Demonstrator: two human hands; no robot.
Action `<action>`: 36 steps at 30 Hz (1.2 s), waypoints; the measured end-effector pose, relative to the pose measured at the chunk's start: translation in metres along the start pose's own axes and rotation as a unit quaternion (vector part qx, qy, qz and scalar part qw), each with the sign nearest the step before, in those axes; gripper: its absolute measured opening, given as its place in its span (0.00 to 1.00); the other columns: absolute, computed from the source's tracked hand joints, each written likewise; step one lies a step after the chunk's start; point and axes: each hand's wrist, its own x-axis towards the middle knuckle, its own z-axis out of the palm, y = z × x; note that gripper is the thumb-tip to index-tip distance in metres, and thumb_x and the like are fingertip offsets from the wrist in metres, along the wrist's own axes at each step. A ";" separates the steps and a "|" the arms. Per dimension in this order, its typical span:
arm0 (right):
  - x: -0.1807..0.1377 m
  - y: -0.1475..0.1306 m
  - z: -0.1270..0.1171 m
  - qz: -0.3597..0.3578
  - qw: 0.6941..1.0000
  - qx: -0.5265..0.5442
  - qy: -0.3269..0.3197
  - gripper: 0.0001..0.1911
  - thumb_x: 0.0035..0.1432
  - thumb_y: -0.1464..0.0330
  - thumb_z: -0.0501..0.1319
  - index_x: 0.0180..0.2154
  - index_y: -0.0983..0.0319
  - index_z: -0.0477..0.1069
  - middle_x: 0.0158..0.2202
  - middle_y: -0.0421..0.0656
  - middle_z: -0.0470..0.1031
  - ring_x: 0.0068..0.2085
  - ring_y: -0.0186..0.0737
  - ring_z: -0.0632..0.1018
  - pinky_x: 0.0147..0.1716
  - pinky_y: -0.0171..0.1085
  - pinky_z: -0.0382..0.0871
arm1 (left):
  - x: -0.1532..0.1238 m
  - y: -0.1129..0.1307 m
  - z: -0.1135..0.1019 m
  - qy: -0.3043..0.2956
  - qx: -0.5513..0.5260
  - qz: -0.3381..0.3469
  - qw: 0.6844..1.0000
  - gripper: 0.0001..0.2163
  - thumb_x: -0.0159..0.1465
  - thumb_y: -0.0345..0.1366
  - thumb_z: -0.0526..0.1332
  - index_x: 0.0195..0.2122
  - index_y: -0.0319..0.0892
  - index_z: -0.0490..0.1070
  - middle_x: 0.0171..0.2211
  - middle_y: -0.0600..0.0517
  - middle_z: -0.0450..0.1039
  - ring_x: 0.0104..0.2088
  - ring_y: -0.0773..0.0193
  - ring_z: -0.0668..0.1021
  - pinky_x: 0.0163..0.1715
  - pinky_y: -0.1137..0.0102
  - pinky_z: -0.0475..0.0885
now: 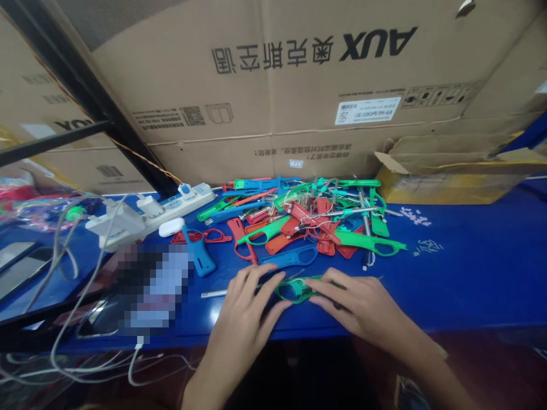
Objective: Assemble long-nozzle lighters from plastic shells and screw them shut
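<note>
Near the table's front edge, my two hands hold a green utility lighter [297,288], the long-nosed kind, its casing lying sideways. My left hand [250,310] pinches its left part between thumb and fingers. A metal tube [213,294] sticks out to the left from beneath that hand. My right hand [361,299] grips the other end, fingertips on the casing and its thin white wire. Part of the lighter is hidden by my fingers. Just beyond lies a blue casing half [294,255], next to a heap of red, green and blue lighter parts [307,219].
Tiny pale pieces [413,216] and thin metal bits [428,246] lie to the right. A yellow-taped open carton [444,182] stands behind them. At left are a white power strip [183,200], cables, a blurred phone [158,290] and a blue casing [199,254]. Large cardboard [273,108] backs the table.
</note>
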 end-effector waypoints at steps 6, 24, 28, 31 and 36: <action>0.003 -0.002 -0.001 -0.001 1.000 -0.007 0.012 0.19 0.73 0.55 0.54 0.55 0.57 0.73 0.42 0.43 0.77 0.39 0.37 0.80 0.34 0.35 0.70 | -0.001 0.000 0.001 0.013 -0.023 -0.028 0.999 0.19 0.70 0.40 0.63 0.61 0.46 0.66 0.58 0.45 0.71 0.58 0.50 0.70 0.55 0.55 0.69; 0.000 -0.002 0.010 -0.031 0.996 -0.077 0.018 0.18 0.76 0.59 0.47 0.53 0.54 0.72 0.37 0.37 0.78 0.31 0.33 0.80 0.31 0.36 0.69 | 0.000 0.001 0.000 -0.014 -0.053 -0.030 0.998 0.14 0.70 0.39 0.64 0.56 0.45 0.72 0.50 0.47 0.76 0.51 0.53 0.74 0.50 0.58 0.72; 0.002 -0.001 0.010 -0.022 0.998 -0.057 0.022 0.17 0.76 0.59 0.47 0.51 0.54 0.73 0.39 0.38 0.79 0.34 0.32 0.81 0.33 0.35 0.70 | 0.000 0.001 0.001 -0.016 -0.049 -0.028 0.998 0.15 0.70 0.39 0.63 0.57 0.45 0.71 0.50 0.48 0.76 0.51 0.53 0.74 0.49 0.58 0.73; 0.004 -0.001 0.007 -0.025 0.999 -0.039 0.026 0.16 0.75 0.59 0.50 0.51 0.56 0.74 0.37 0.38 0.79 0.32 0.32 0.80 0.31 0.34 0.69 | 0.000 0.002 0.002 -0.014 -0.043 -0.034 0.998 0.15 0.70 0.39 0.63 0.57 0.45 0.70 0.50 0.48 0.76 0.51 0.52 0.73 0.50 0.56 0.72; 0.006 -0.003 0.003 -0.010 1.000 -0.005 0.012 0.18 0.74 0.57 0.51 0.52 0.57 0.74 0.35 0.38 0.77 0.31 0.32 0.79 0.30 0.33 0.68 | 0.002 0.002 0.003 -0.010 -0.053 -0.036 0.998 0.15 0.70 0.39 0.63 0.56 0.45 0.70 0.50 0.49 0.76 0.50 0.54 0.74 0.49 0.56 0.71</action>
